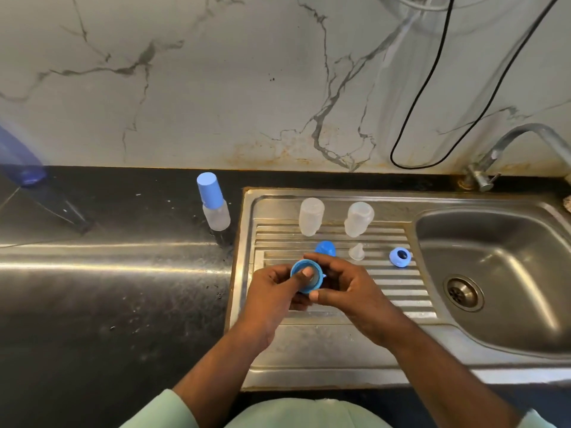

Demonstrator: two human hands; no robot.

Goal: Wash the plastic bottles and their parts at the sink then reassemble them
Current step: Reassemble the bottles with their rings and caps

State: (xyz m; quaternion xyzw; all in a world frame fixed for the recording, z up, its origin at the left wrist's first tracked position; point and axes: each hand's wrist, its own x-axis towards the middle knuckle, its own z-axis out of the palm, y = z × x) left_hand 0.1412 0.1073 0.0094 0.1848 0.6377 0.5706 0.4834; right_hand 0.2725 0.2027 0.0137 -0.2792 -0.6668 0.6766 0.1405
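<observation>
Left hand: I see my left hand (275,288) over the ribbed draining board (401,291), its fingers curled round a blue collar ring (304,279), the thumb laid across the ring's open mouth.
Right hand: my right hand (343,285) grips the same ring from the other side, fingers arched over its far rim and the thumb tip at its near edge.
Ring heading: its round opening faces up and towards me; its short axis tilts a little to the left.
Assembled bottle: a clear bottle with a blue cap (213,202) stands on the black counter (108,304) just left of the steel sink unit, long axis upright, cap uppermost, leaning slightly left in my wide view.
Bare bottles: two clear bottle bodies (311,216) and (358,218) stand on end at the back of the draining board, side by side but apart.
Loose parts: a blue dome cap (326,248) sits just behind my hands; a clear teat (356,251) rests tip up to its right; a second blue ring (400,257) lies near the basin edge, hole tipped towards me.
Basin: the sink bowl (500,273) lies to the right, with the tap (506,149) arching above it.
</observation>
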